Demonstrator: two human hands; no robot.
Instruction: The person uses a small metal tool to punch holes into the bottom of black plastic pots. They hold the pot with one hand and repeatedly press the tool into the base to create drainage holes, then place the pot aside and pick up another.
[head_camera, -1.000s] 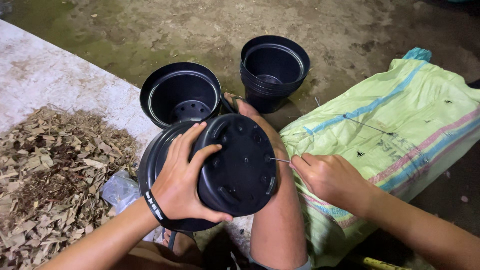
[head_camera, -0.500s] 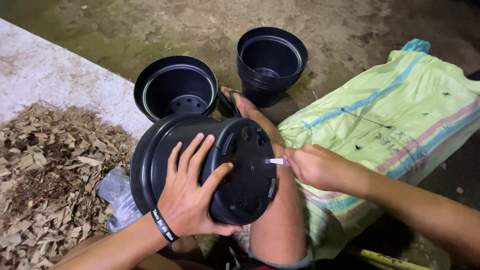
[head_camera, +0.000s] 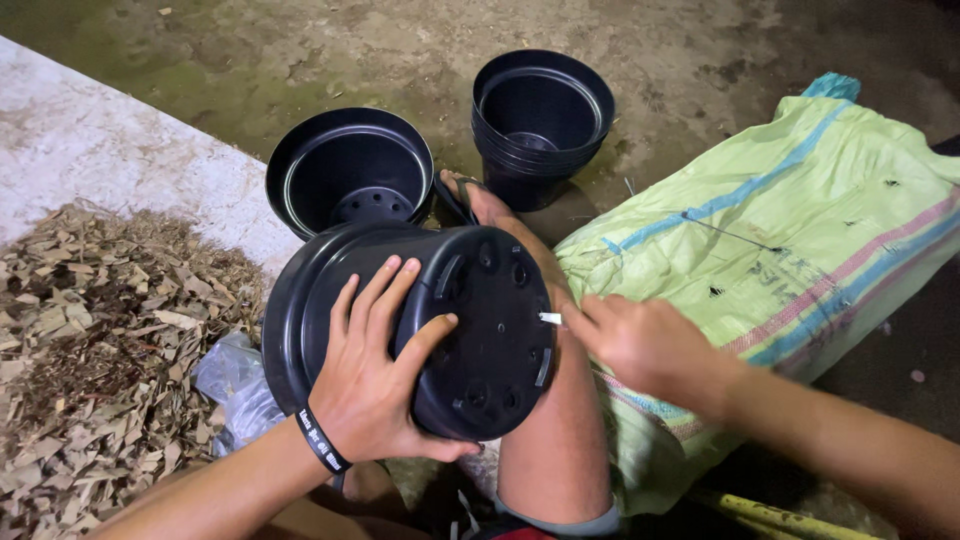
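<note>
I tip the black plastic pot (head_camera: 440, 330) on its side across my knee, drainage-holed base facing 3 o'clock for access. My left hand (head_camera: 375, 385) clasps its wall, fingers spread. My right hand (head_camera: 640, 345) pinches a small white-tipped tool (head_camera: 550, 318) against the base (type unclear). Spare stacked pots (head_camera: 540, 125) stand at 12 o'clock.

— What lay around the green woven sack (head_camera: 790, 240)?

— Left of it, a stack of black pots (head_camera: 540, 125) stood upright. Further left sat a single black pot (head_camera: 345, 170), tilted. Far left of the sack lay a heap of dry wood chips (head_camera: 90, 370), with a crumpled plastic bag (head_camera: 230, 385) beside it.
</note>
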